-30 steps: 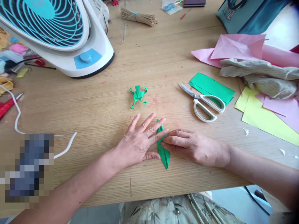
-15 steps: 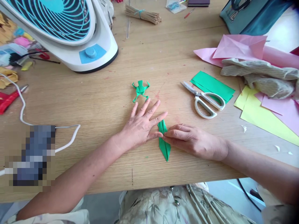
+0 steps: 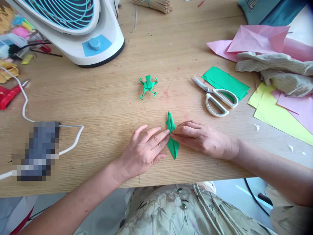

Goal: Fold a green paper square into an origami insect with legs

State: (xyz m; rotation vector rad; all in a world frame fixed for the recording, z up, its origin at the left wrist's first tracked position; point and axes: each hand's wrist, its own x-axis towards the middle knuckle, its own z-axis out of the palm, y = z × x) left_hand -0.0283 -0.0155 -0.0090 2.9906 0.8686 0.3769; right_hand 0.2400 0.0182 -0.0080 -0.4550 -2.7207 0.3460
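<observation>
Left hand (image 3: pixel 144 150) has pulled back from the green paper frog (image 3: pixel 148 85), loosely open, touching the folded green strip (image 3: pixel 173 148) on the desk (image 3: pixel 102 107), right hand (image 3: pixel 204 138) pinching its middle; looks mid-fold, next move likely wants a firm crease.

Bright, soft, even light; tabletop (image 3: pixel 97 107) paler toward right. Shadows faint, soft-edged. Green folded paper (image 3: pixel 173 147) fairly sharp, creases readable. Mosaic patch (image 3: pixel 39 151) obscures detail at far left. Right corners darkened; edges stretched, softer.
</observation>
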